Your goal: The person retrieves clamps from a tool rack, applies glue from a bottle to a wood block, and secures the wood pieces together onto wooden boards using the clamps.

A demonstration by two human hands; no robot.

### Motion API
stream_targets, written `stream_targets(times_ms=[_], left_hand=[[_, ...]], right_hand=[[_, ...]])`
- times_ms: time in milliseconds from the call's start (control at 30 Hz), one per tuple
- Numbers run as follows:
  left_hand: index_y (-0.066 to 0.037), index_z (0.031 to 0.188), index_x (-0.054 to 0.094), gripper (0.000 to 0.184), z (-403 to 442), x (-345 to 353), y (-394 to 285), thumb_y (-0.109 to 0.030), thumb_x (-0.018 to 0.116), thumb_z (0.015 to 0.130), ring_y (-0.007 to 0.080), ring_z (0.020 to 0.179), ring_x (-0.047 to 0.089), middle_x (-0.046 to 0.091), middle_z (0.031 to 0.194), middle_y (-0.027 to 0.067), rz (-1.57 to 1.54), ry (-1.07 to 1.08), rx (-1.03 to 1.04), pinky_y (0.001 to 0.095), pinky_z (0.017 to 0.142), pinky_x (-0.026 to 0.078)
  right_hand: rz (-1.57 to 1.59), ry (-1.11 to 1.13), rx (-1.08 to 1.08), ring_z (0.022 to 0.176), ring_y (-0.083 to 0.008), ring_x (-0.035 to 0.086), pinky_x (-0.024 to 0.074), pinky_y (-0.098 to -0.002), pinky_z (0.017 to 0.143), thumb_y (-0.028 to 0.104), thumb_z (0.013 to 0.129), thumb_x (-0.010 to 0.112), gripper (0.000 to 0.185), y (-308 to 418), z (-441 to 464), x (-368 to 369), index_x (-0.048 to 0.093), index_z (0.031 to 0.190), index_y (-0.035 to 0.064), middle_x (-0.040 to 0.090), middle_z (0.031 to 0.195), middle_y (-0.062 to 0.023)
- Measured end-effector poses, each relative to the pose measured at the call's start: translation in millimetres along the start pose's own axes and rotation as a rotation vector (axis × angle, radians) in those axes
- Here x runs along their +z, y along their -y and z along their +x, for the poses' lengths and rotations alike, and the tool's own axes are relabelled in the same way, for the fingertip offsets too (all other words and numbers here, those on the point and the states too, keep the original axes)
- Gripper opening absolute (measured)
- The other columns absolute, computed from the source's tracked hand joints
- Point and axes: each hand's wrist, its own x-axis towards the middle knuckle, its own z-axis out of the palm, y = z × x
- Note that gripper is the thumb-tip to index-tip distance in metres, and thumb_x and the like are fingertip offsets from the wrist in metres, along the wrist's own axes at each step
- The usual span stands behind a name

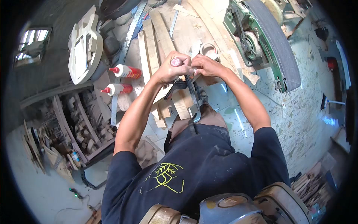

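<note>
Here in the head view, my left hand (167, 70) is curled into a tight fist, the grip clamped on a pink-and-white round-ended handle (176, 62) that pokes up between thumb and fingers. Right beside it comes my right hand (210, 67), fingers bunched together at the left one's fingertips; whether they pinch anything, I can't tell. Directly below sits a black clamp-like tool (191, 89), partly hidden, by the short wooden boards (181, 103) at the counter's (185, 36) near edge. Two red-capped glue bottles (131, 72) lie off to my left, tape rolls (209, 51) just beyond my right hand, and over on the right, a green belt sander (280, 44)!
</note>
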Motion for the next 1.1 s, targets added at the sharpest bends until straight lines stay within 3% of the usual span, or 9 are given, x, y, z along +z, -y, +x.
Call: stream_targets(times_ms=[100, 167, 267, 333, 367, 500, 533, 633, 1100], left_hand=[[-0.007, 0.061, 0.045, 0.037, -1, 6, 7, -0.015, 0.071, 0.086, 0.0051, 0.052, 0.039, 0.045, 0.056, -0.0044, 0.033, -0.155, 0.035, 0.0247, 0.048, 0.028], [-0.004, 0.084, 0.064, 0.017, -8, 5, -6, -0.017, 0.073, 0.088, 0.0107, 0.07, 0.057, 0.06, 0.076, 0.003, 0.199, -0.184, -0.078, 0.0261, 0.064, 0.046], [-0.001, 0.124, 0.062, 0.039, -38, -3, -7, -0.028, 0.065, 0.097, 0.02, 0.112, 0.063, 0.065, 0.115, 0.0138, 0.536, -0.298, 0.265, 0.0343, 0.101, 0.047], [0.001, 0.143, 0.049, 0.057, -77, -31, 4, -0.04, 0.051, 0.103, 0.0275, 0.14, 0.047, 0.054, 0.143, 0.0191, 0.083, -0.397, 0.297, 0.0415, 0.122, 0.028], [0.004, 0.141, 0.049, 0.061, -99, -41, 19, -0.046, 0.038, 0.107, 0.0291, 0.137, 0.051, 0.055, 0.144, 0.0194, -0.027, -0.615, 0.255, 0.0425, 0.119, 0.033], [0.001, 0.129, 0.063, 0.049, -205, -68, 122, -0.029, 0.071, 0.091, 0.0252, 0.12, 0.063, 0.068, 0.125, 0.0173, 0.577, -0.79, -0.215, 0.0401, 0.106, 0.045], [-0.001, 0.126, 0.064, 0.054, -226, -58, 136, -0.031, 0.077, 0.084, 0.0371, 0.114, 0.065, 0.068, 0.123, 0.0211, 0.731, -0.744, -0.332, 0.0445, 0.102, 0.048], [-0.005, 0.121, 0.068, 0.052, -257, -47, 146, -0.031, 0.081, 0.078, 0.0391, 0.105, 0.067, 0.071, 0.113, 0.0188, 1.093, -0.67, -0.266, 0.0449, 0.095, 0.052], [-0.006, 0.113, 0.072, 0.047, -275, -59, 158, -0.014, 0.08, 0.068, 0.0376, 0.1, 0.069, 0.072, 0.11, 0.0169, 1.003, -0.545, -0.548, 0.0463, 0.088, 0.055]], right_hand=[[-0.122, -0.033, 0.017, 0.112, -0.0326, 0.06, 0.0441, -0.0436, 0.102, 0.008, 0.075, 0.08, 0.035, 6, 2, -3, 0.07, 0.109, 0.0032, 0.069, 0.11, -0.0116], [-0.246, -0.117, 0.027, 0.114, -0.0332, 0.06, 0.0433, -0.0435, 0.103, 0.007, 0.076, 0.078, 0.039, 31, -5, -2, 0.069, 0.114, 0.0039, 0.069, 0.113, -0.012], [-0.249, -0.356, 0.202, 0.114, -0.0351, 0.06, 0.0455, -0.045, 0.101, 0.01, 0.083, 0.073, 0.039, 63, -16, 10, 0.065, 0.121, 0.0032, 0.068, 0.116, -0.0146], [-0.078, -0.451, 0.451, 0.1, -0.0297, 0.066, 0.0506, -0.0404, 0.091, 0.021, 0.092, 0.07, 0.034, 84, -27, 20, 0.062, 0.12, 0.002, 0.07, 0.11, -0.014], [0.122, -0.407, 0.558, 0.097, -0.0261, 0.066, 0.0507, -0.0378, 0.088, 0.023, 0.093, 0.07, 0.035, 94, -33, 28, 0.061, 0.119, 0.0017, 0.07, 0.107, -0.0128], [0.834, -0.305, 0.912, 0.088, -0.0108, 0.063, 0.0491, -0.0281, 0.079, 0.029, 0.097, 0.068, 0.037, 146, -30, 55, 0.058, 0.118, 0.0003, 0.069, 0.094, -0.007], [0.864, -0.259, 0.82, 0.083, -0.0124, 0.064, 0.0498, -0.0287, 0.079, 0.021, 0.095, 0.067, 0.038, 134, -34, 57, 0.054, 0.122, -0.0018, 0.069, 0.089, -0.0081], [0.852, -0.114, 0.839, 0.081, -0.0131, 0.065, 0.0504, -0.0283, 0.081, 0.013, 0.092, 0.063, 0.037, 138, -35, 46, 0.052, 0.123, -0.0022, 0.069, 0.089, -0.0092], [0.838, -0.282, 0.91, 0.085, -0.0121, 0.061, 0.049, -0.0275, 0.08, 0.006, 0.084, 0.066, 0.049, 157, -110, 111, 0.049, 0.13, 0.0, 0.063, 0.092, -0.0044]])
